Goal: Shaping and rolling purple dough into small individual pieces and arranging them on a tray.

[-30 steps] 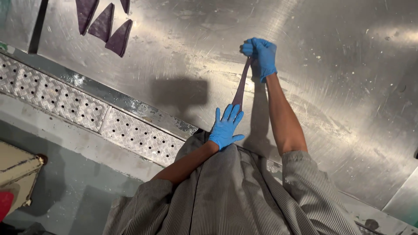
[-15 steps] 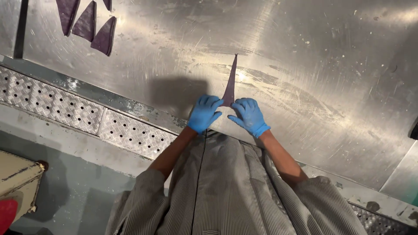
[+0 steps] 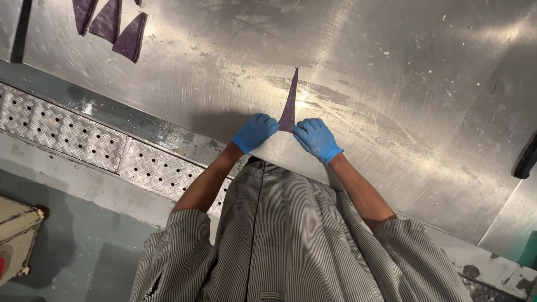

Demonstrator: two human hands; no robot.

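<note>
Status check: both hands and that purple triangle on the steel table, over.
Left hand and right hand, blue-gloved, at wide end of purple dough triangle. It lies flat on steel table. Nothing near it.

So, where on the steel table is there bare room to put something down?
The steel table is bare right of the purple dough triangle, as far as the black object. It is also bare between that triangle and the purple pieces. The near edge is crowded by left hand and right hand.

We see a thin purple dough triangle [image 3: 290, 103], long and narrow, lying flat on the steel table [image 3: 391, 84], tip pointing away from us, wide end at the near edge between our fingers.
</note>
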